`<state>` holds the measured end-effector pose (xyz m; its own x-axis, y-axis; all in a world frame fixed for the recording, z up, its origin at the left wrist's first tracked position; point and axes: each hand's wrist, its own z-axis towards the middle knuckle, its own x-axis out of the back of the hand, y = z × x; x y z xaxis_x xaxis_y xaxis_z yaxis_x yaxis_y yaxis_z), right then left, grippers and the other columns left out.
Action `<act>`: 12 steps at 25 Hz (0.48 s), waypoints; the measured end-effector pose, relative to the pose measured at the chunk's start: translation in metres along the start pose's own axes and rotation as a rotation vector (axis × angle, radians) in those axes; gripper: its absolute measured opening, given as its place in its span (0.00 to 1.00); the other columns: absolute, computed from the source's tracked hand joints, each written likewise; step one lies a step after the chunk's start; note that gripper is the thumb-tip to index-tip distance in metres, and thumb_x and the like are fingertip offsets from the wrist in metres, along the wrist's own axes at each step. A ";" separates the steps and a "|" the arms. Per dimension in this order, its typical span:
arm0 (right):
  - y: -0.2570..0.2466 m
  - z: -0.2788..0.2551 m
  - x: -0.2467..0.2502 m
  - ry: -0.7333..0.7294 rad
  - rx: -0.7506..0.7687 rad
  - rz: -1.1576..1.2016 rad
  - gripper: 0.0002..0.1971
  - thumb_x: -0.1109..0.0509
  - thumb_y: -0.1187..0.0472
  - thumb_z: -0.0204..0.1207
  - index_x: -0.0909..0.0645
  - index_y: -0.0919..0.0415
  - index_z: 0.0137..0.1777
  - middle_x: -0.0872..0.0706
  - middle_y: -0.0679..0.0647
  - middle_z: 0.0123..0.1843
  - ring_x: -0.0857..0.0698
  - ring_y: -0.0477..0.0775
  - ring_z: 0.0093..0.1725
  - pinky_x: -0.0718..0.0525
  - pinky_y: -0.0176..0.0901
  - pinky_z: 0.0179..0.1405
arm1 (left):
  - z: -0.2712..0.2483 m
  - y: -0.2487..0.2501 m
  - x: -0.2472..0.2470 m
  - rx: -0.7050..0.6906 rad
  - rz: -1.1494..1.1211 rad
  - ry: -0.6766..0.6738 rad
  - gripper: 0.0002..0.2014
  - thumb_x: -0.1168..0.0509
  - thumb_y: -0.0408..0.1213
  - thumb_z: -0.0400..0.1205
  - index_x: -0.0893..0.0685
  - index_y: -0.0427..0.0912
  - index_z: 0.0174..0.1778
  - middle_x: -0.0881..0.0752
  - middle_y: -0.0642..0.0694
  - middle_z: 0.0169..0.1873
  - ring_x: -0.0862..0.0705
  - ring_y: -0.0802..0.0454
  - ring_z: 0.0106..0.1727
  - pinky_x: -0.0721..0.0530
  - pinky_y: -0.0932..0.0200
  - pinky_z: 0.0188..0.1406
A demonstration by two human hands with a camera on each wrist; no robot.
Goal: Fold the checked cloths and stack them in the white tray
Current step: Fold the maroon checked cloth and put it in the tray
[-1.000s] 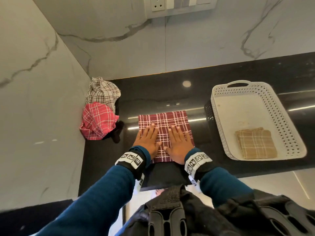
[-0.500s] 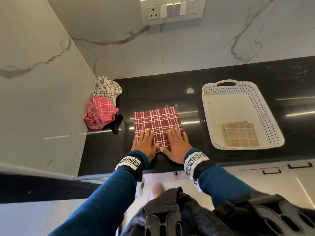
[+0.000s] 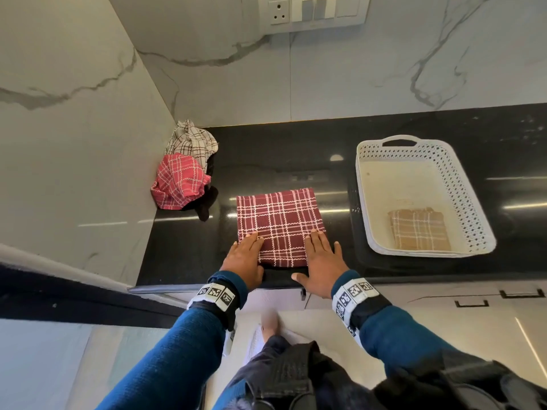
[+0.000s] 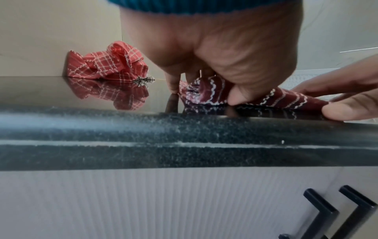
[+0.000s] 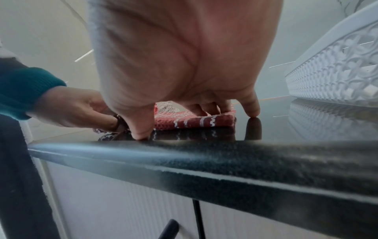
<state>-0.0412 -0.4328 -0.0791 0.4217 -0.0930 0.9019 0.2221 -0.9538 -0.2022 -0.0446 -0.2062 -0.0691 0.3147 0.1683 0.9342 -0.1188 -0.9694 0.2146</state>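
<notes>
A dark red checked cloth (image 3: 279, 223) lies folded into a square on the black counter (image 3: 183, 255), near its front edge. My left hand (image 3: 248, 250) is at the near-left corner. In the left wrist view the thumb and fingers pinch that corner, and the dark red cloth (image 4: 286, 100) is slightly raised there. My right hand (image 3: 313, 258) lies on the near-right corner with straight fingers on the dark red cloth (image 5: 204, 121), the thumb and little finger touching the counter. The white tray (image 3: 361, 196) stands to the right and holds one folded tan checked cloth (image 3: 418, 232).
A crumpled red checked cloth (image 3: 179, 180) and a crumpled white checked cloth (image 3: 192, 140) sit in the back-left corner against the marble walls. The perforated side of the tray (image 5: 337, 72) is close to my right hand. Cabinet handles (image 4: 327, 213) hang below the counter edge.
Both hands have slid from the middle of the cloth's near part outward to its near corners. The left hand has gone from pressing flat to pinching its corner.
</notes>
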 end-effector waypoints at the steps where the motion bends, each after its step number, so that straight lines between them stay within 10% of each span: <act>1: -0.001 -0.001 0.000 0.019 -0.003 0.000 0.55 0.35 0.30 0.73 0.57 0.61 0.88 0.55 0.60 0.90 0.56 0.63 0.89 0.50 0.74 0.84 | -0.001 0.002 0.000 0.015 -0.003 -0.003 0.39 0.33 0.40 0.78 0.42 0.45 0.86 0.43 0.46 0.86 0.43 0.48 0.86 0.48 0.45 0.87; 12: -0.013 -0.003 0.000 0.089 -0.038 -0.046 0.45 0.36 0.37 0.77 0.47 0.60 0.87 0.44 0.66 0.87 0.46 0.68 0.87 0.42 0.77 0.81 | 0.006 0.028 -0.006 0.118 0.211 -0.063 0.41 0.29 0.41 0.77 0.43 0.45 0.83 0.37 0.40 0.82 0.37 0.39 0.82 0.34 0.34 0.80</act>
<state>-0.0468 -0.4214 -0.0749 0.3319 -0.0726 0.9405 0.2053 -0.9676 -0.1471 -0.0443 -0.2359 -0.0707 0.3531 -0.0484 0.9343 -0.0789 -0.9966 -0.0218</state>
